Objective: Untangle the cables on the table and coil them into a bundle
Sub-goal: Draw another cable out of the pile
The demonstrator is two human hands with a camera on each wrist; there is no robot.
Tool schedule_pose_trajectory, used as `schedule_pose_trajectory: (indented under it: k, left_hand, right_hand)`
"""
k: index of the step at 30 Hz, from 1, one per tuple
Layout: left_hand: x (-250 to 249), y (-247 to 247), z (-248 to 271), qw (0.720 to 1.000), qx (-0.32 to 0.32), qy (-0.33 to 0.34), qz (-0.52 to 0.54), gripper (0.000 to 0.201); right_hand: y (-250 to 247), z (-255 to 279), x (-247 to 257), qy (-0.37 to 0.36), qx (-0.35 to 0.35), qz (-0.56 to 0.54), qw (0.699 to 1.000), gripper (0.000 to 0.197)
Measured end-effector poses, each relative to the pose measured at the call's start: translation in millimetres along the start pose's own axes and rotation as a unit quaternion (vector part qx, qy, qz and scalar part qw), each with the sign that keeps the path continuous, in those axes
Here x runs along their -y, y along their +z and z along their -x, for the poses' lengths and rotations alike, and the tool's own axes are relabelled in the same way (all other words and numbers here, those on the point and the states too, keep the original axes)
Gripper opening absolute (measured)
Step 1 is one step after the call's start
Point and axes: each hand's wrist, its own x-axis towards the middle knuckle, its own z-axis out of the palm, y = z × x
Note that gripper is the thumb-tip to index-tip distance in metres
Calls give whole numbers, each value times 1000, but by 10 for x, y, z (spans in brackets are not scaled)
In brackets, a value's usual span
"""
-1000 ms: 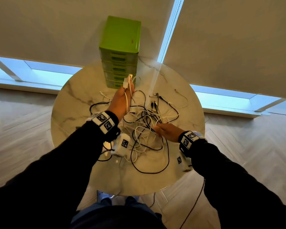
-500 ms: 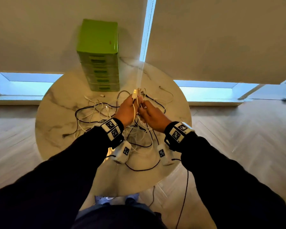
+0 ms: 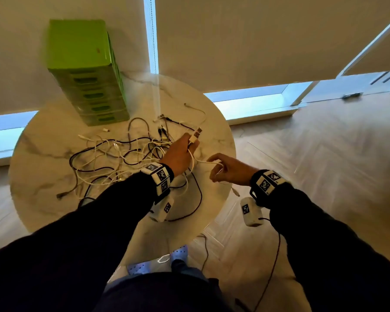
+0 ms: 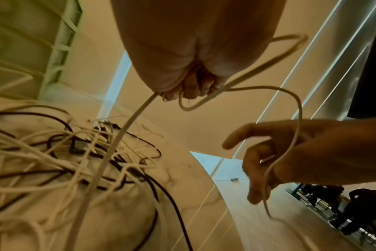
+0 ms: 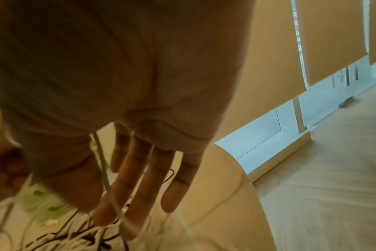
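White cable point(image 3: 203, 162) (unlabelled) between both hands

We stand over a round, marble-patterned table point(image 3: 43, 167) with grey veins, set close to a wall of windows. Beige roller blinds point(image 3: 257, 37) are drawn most of the way down, leaving a low strip of bluish daylight point(image 3: 245, 100) along the sill and a thin bright gap point(image 3: 152, 34) between two blinds. At the back of the table a green stack of drawers point(image 3: 86, 70) stands upright. Around us the wooden floor point(image 3: 324, 154) runs in a pale herringbone pattern, warm in the dim indoor light.
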Motion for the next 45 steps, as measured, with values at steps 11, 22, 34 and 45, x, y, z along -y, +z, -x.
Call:
schedule_pose_trajectory:
  k: [11, 22, 34, 45]
  left_hand:
    - [-27, 211, -56, 996, 16, 6, 84, 29]
    - [-167, 70, 159, 978, 108, 14, 175, 31]
    - [-95, -318, 207, 983, 107, -15, 146, 33]
    - [-254, -197, 267, 951, 132, -50, 276, 40]
  right_hand:
    - [153, 360, -114, 32, -97, 125, 987, 38]
    - [303, 185, -75, -16, -149, 137, 979, 85]
    - [149, 213, -233, 141, 28, 54, 988, 28]
    - [377, 30, 328, 23, 76, 166, 983, 100]
